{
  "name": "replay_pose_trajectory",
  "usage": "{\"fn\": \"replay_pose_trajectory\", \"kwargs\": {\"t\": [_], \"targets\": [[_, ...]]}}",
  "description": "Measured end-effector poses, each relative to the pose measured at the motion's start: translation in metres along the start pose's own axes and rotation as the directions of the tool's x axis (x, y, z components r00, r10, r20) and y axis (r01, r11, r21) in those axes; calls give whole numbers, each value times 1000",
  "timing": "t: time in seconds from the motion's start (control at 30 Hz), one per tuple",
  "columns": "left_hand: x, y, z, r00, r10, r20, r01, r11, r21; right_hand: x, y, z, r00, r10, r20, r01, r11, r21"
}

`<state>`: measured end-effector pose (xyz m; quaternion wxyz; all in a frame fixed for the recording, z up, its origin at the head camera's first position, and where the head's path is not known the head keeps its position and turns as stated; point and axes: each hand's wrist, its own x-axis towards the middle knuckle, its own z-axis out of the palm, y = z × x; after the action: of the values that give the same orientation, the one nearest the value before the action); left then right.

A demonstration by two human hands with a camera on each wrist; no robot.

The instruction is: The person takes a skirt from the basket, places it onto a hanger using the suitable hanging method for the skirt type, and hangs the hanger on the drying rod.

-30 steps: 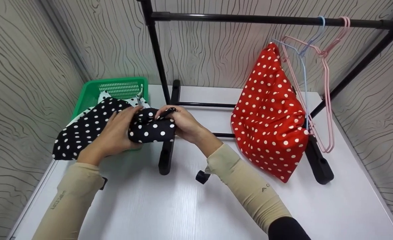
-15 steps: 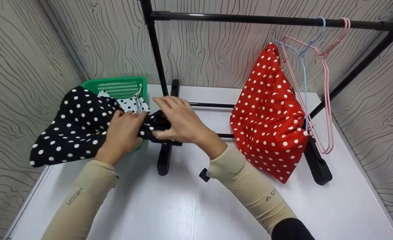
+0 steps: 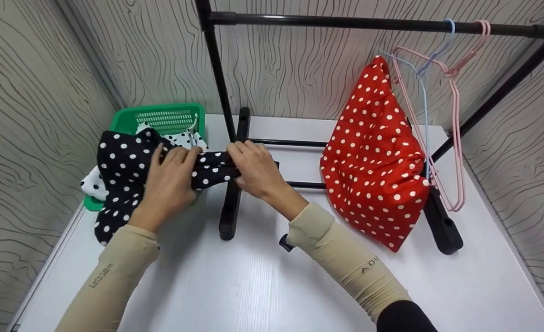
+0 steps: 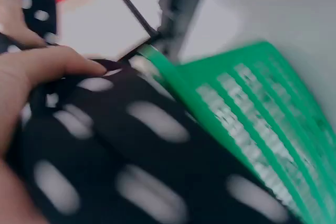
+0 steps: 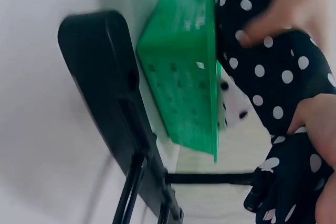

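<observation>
I hold the black cloth (image 3: 213, 174) with both sets of fingers, curled over it and narrow. Its gathered stretch runs sideways, the long axis leading from my left fingers (image 3: 178, 159) straight across to my right fingers (image 3: 246, 157), so neither hand is nearer. The loose, wider part spreads out left of my left fingers, over the basket (image 3: 159, 109). Some white cloth (image 3: 94, 184) pokes out there too. Below the stretch, between the two grips, passes the rack's foot (image 3: 230, 212). The red cloth (image 3: 373, 161) is well right of my right fingers.
</observation>
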<state>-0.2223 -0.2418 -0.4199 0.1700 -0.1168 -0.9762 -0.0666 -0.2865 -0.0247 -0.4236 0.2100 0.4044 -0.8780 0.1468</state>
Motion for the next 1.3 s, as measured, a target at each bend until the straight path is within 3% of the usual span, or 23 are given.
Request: {"fn": "replay_pose_trajectory", "kwargs": {"t": [0.13,0.33,0.57,0.77,0.9,1.07,1.2,1.3], "targets": [[-7,-19,-1,995,-86,-55,85,996,-16,-2,14,-7,999,10,-37,-7,998,61],[-6,-21,-10,986,-11,-166,7,1000,-26,-9,19,-14,998,29,-61,-25,998,63],[0,-6,-26,976,19,-219,-26,999,-28,-13,15,-27,994,69,-88,-63,996,70],[2,21,-27,975,33,-220,-42,998,-35,-19,10,-35,973,183,-138,-144,957,253],[7,35,-28,976,46,-215,-61,996,-62,-22,7,-46,959,215,-185,-136,922,362],[13,44,-34,972,28,-235,-62,989,-136,-27,12,-67,971,176,-162,-125,950,287],[16,47,-37,971,-8,-241,-41,979,-198,-36,23,-93,986,159,-54,-148,976,161],[16,45,-35,965,-26,-261,-34,974,-226,-48,29,-119,985,171,20,-172,975,139]]}}
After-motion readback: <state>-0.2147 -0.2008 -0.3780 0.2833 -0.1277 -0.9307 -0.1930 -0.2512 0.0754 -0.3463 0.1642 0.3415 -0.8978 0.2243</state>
